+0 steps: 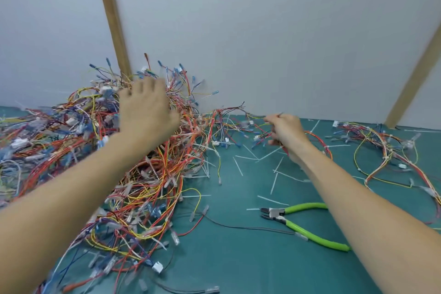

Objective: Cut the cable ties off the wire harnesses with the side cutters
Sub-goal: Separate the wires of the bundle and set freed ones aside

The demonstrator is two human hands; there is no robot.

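- Your left hand (145, 110) reaches forward, palm down on the big pile of wire harnesses (100, 150); blur hides whether its fingers grasp anything.
- Your right hand (285, 133) is clenched around one harness (241, 112) stretched from that pile.
- Side cutters (300, 222) lie unheld on the green mat (238, 258), under your right forearm.
- Cut cable ties (274, 182) are scattered nearby.

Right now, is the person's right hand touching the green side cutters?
Apart. The head view shows the right hand far up the mat, gripping wires, while the side cutters lie alone on the green mat beside the forearm.
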